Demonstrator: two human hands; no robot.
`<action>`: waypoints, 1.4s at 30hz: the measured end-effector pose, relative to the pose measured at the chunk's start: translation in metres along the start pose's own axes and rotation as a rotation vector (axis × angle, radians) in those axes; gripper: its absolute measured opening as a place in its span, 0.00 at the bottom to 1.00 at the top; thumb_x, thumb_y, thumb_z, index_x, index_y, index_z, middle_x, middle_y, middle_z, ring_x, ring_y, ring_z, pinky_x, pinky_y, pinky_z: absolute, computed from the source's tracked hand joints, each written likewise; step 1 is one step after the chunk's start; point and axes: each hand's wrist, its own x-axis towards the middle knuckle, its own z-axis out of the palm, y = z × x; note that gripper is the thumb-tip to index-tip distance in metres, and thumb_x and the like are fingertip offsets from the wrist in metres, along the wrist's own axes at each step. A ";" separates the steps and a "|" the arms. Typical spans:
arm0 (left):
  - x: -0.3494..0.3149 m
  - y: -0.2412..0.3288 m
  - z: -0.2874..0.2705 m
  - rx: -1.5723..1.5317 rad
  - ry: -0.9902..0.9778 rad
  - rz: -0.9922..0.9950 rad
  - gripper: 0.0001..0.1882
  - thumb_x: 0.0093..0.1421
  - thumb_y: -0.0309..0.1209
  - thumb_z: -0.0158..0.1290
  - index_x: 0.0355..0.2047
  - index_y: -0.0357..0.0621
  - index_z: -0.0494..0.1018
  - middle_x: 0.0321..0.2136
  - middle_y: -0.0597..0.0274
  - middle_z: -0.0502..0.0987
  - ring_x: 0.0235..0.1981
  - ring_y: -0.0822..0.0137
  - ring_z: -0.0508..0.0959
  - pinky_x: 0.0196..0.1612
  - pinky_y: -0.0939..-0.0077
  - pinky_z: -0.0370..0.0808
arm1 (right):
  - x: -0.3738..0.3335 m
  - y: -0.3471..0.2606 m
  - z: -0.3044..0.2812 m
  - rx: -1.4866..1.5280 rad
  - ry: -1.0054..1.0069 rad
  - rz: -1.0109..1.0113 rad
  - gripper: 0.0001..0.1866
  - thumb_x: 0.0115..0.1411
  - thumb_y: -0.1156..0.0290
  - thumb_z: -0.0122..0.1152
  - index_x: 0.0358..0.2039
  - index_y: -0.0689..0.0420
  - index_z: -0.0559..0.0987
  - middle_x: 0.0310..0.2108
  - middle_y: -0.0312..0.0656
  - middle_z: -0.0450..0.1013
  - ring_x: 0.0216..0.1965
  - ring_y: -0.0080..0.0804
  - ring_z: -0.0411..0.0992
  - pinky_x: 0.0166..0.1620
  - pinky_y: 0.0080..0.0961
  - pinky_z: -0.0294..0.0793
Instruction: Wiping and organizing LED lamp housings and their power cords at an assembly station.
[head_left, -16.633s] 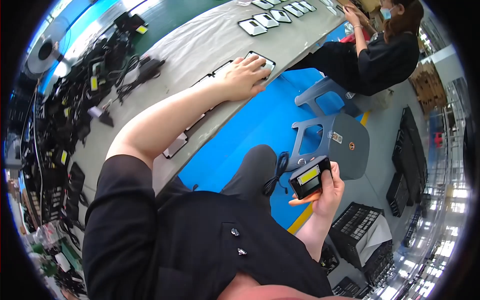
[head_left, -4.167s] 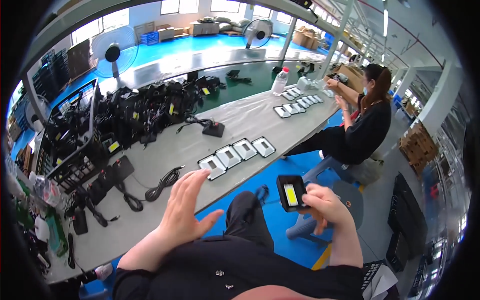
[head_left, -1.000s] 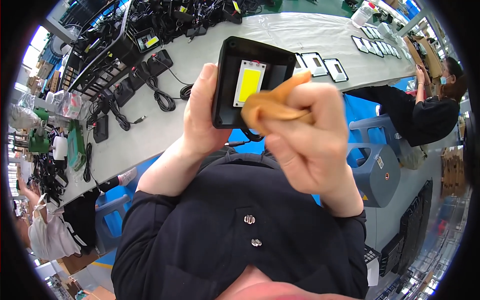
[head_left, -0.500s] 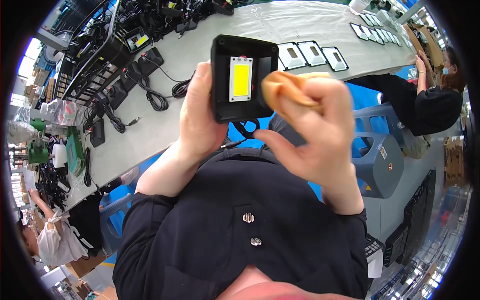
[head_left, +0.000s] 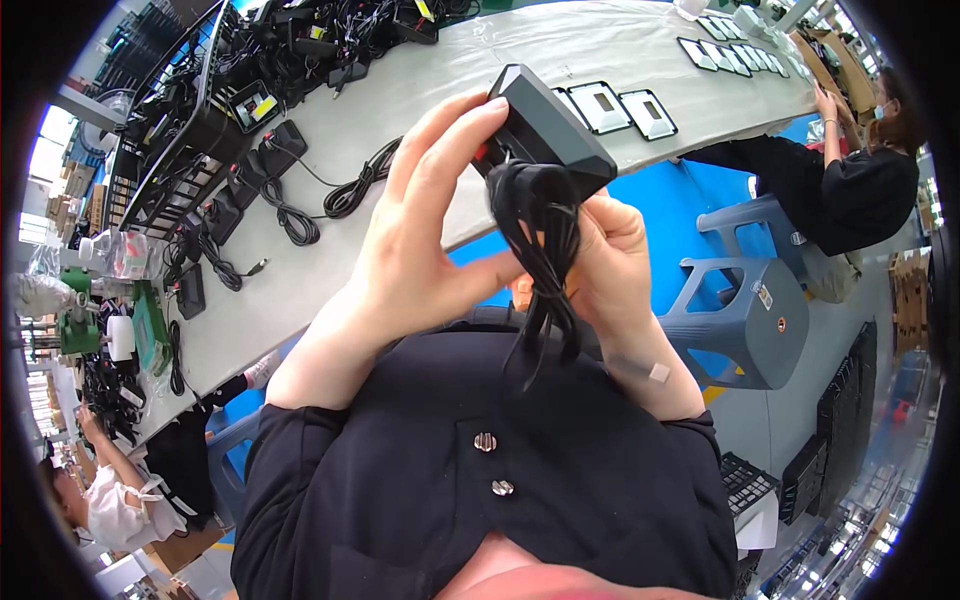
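Note:
My left hand (head_left: 405,235) grips the black floodlight housing (head_left: 560,135) by its left edge, fingers along the top side and thumb below. The housing is tilted, its back toward me, and its yellow light panel is hidden. From the back hangs a bundle of black cable (head_left: 540,235), tied in loops. Beneath the housing, partly behind the cable, my right hand (head_left: 615,265) is closed on an orange cloth (head_left: 522,292), of which only small parts show. Whether the right hand also supports the housing, I cannot tell.
Several black floodlights with coiled cables (head_left: 285,145) lie along the table (head_left: 450,85), beside a black crate (head_left: 205,105). Framed white panels (head_left: 648,113) sit at the far edge. A grey-blue stool (head_left: 750,320) stands right; one co-worker sits at far right, another at lower left.
The housing has been turned over, so its back and cable bundle now show instead of the yellow panel. My right hand with the cloth has moved down and left, under the housing.

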 end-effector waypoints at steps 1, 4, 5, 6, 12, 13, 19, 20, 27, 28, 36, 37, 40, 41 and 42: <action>0.000 -0.004 0.003 0.002 0.014 -0.021 0.42 0.40 0.26 0.66 0.58 0.40 0.62 0.56 0.46 0.64 0.52 0.54 0.71 0.52 0.67 0.70 | -0.001 -0.008 0.005 0.055 0.007 0.132 0.11 0.64 0.73 0.54 0.41 0.68 0.77 0.34 0.45 0.73 0.34 0.28 0.73 0.30 0.21 0.75; -0.009 -0.016 0.011 -0.145 0.040 -0.141 0.38 0.43 0.28 0.67 0.55 0.41 0.65 0.53 0.53 0.68 0.49 0.61 0.73 0.48 0.70 0.72 | -0.003 -0.007 0.006 -0.032 -0.019 0.088 0.11 0.62 0.71 0.59 0.39 0.67 0.80 0.35 0.36 0.71 0.39 0.18 0.64 0.37 0.12 0.67; -0.011 -0.020 0.010 -0.107 0.029 -0.172 0.38 0.43 0.30 0.68 0.55 0.42 0.64 0.50 0.55 0.70 0.48 0.63 0.73 0.47 0.72 0.73 | -0.001 0.000 -0.001 -0.130 -0.027 0.065 0.12 0.62 0.69 0.58 0.40 0.64 0.80 0.33 0.35 0.71 0.39 0.19 0.63 0.38 0.13 0.66; -0.010 -0.024 0.008 -0.039 -0.021 -0.190 0.42 0.43 0.29 0.69 0.57 0.40 0.61 0.50 0.53 0.70 0.49 0.63 0.73 0.50 0.70 0.71 | -0.001 0.001 -0.002 -0.226 -0.019 0.064 0.12 0.63 0.68 0.57 0.39 0.64 0.81 0.32 0.35 0.72 0.40 0.20 0.63 0.38 0.14 0.66; 0.002 -0.056 0.028 0.245 -0.083 -0.222 0.38 0.38 0.30 0.66 0.53 0.43 0.65 0.46 0.56 0.73 0.46 0.60 0.74 0.47 0.69 0.71 | 0.002 0.031 -0.037 -0.047 0.032 0.496 0.15 0.65 0.63 0.54 0.38 0.65 0.76 0.30 0.36 0.71 0.25 0.17 0.69 0.27 0.14 0.68; 0.003 -0.060 0.032 0.318 -0.100 -0.211 0.39 0.37 0.30 0.66 0.52 0.43 0.65 0.45 0.56 0.73 0.46 0.59 0.74 0.48 0.68 0.71 | 0.000 0.041 -0.046 0.074 0.043 0.571 0.16 0.64 0.59 0.54 0.38 0.62 0.75 0.28 0.37 0.72 0.25 0.18 0.70 0.28 0.16 0.70; 0.016 -0.096 0.041 0.439 -0.237 -0.286 0.35 0.41 0.30 0.63 0.52 0.44 0.65 0.45 0.51 0.72 0.48 0.52 0.72 0.53 0.63 0.68 | -0.001 0.036 -0.054 -0.009 -0.272 0.752 0.14 0.60 0.62 0.59 0.36 0.61 0.75 0.21 0.33 0.69 0.21 0.16 0.64 0.26 0.16 0.64; 0.019 -0.104 0.042 0.443 -0.279 -0.304 0.35 0.42 0.30 0.62 0.52 0.44 0.65 0.46 0.50 0.72 0.49 0.51 0.72 0.54 0.63 0.67 | 0.003 0.036 -0.050 -0.034 -0.227 0.682 0.15 0.58 0.64 0.62 0.39 0.63 0.75 0.20 0.32 0.66 0.20 0.15 0.62 0.26 0.16 0.64; 0.022 -0.127 0.055 0.413 -0.414 -0.345 0.35 0.45 0.32 0.63 0.54 0.47 0.63 0.44 0.48 0.74 0.47 0.50 0.74 0.50 0.64 0.70 | 0.018 0.042 -0.056 0.218 -0.187 0.745 0.19 0.58 0.64 0.64 0.45 0.65 0.76 0.30 0.34 0.73 0.29 0.14 0.67 0.31 0.13 0.66; 0.021 -0.128 0.056 0.412 -0.419 -0.346 0.35 0.45 0.32 0.63 0.54 0.47 0.63 0.44 0.48 0.74 0.47 0.50 0.74 0.50 0.64 0.70 | 0.018 0.045 -0.055 0.245 -0.171 0.735 0.18 0.57 0.65 0.64 0.43 0.65 0.76 0.27 0.31 0.71 0.26 0.13 0.63 0.27 0.13 0.63; 0.024 -0.128 0.061 0.484 -0.380 -0.351 0.33 0.47 0.41 0.66 0.51 0.47 0.65 0.41 0.52 0.75 0.45 0.52 0.75 0.47 0.64 0.72 | 0.023 0.038 -0.058 0.269 -0.212 0.783 0.18 0.59 0.66 0.63 0.45 0.66 0.76 0.32 0.34 0.75 0.30 0.12 0.67 0.31 0.11 0.67; 0.024 -0.128 0.062 0.483 -0.380 -0.353 0.33 0.47 0.41 0.66 0.51 0.47 0.65 0.41 0.52 0.75 0.45 0.52 0.75 0.47 0.64 0.72 | 0.024 0.039 -0.058 0.264 -0.205 0.775 0.18 0.59 0.66 0.63 0.45 0.66 0.76 0.33 0.35 0.75 0.30 0.12 0.67 0.31 0.11 0.67; 0.025 -0.133 0.064 0.534 -0.359 -0.287 0.33 0.47 0.41 0.66 0.50 0.46 0.66 0.42 0.53 0.75 0.45 0.52 0.75 0.47 0.63 0.71 | 0.025 0.045 -0.058 0.261 -0.195 0.767 0.18 0.59 0.66 0.63 0.45 0.66 0.76 0.34 0.36 0.76 0.30 0.12 0.68 0.31 0.11 0.67; 0.023 -0.136 0.065 0.572 -0.332 -0.244 0.32 0.47 0.42 0.66 0.50 0.46 0.67 0.41 0.53 0.75 0.45 0.52 0.75 0.47 0.63 0.71 | 0.024 0.046 -0.057 0.262 -0.192 0.765 0.18 0.59 0.66 0.63 0.45 0.66 0.76 0.35 0.37 0.76 0.30 0.12 0.68 0.31 0.11 0.67; 0.022 -0.138 0.066 0.611 -0.304 -0.201 0.32 0.47 0.42 0.66 0.49 0.46 0.67 0.40 0.54 0.76 0.44 0.52 0.75 0.48 0.62 0.71 | 0.025 0.046 -0.057 0.262 -0.192 0.768 0.18 0.59 0.66 0.63 0.45 0.66 0.76 0.35 0.37 0.76 0.30 0.12 0.68 0.31 0.11 0.67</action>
